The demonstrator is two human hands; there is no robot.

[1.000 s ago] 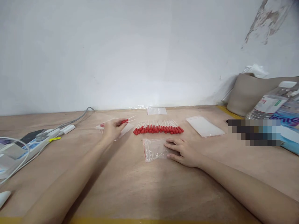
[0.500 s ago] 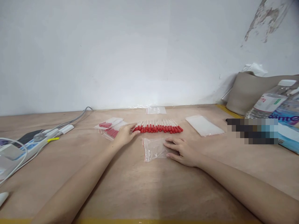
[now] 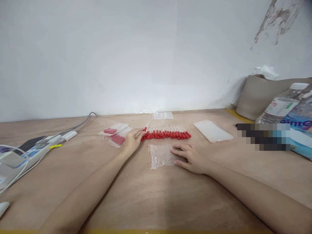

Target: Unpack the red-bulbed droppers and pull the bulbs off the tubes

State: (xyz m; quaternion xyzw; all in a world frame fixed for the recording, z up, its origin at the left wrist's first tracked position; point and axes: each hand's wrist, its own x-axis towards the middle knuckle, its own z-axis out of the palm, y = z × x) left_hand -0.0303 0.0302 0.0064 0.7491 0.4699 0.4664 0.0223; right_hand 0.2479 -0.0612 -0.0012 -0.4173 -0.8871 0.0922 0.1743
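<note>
A row of several small droppers with red bulbs (image 3: 168, 133) lies across the middle of the wooden table (image 3: 151, 195). My left hand (image 3: 133, 139) is at the row's left end, fingers pinched on one red-bulb dropper (image 3: 145, 129) that is tilted up out of the row. My right hand (image 3: 191, 157) lies flat, fingers spread, on a clear zip bag (image 3: 161, 156) in front of the row. Left of my left hand lie filled zip bags with red-bulb droppers (image 3: 116, 134).
A stack of unfilled zip bags (image 3: 213, 131) lies to the right and one more bag (image 3: 162, 115) by the wall. A power strip with cables (image 3: 36, 148) is at the left. Water bottles (image 3: 282, 107) and a beige bag (image 3: 263, 94) stand at the right.
My left hand set a filled bag down on the pile at the left, then moved right to the row's left end and pinched a dropper. My right hand stayed on the zip bag.
</note>
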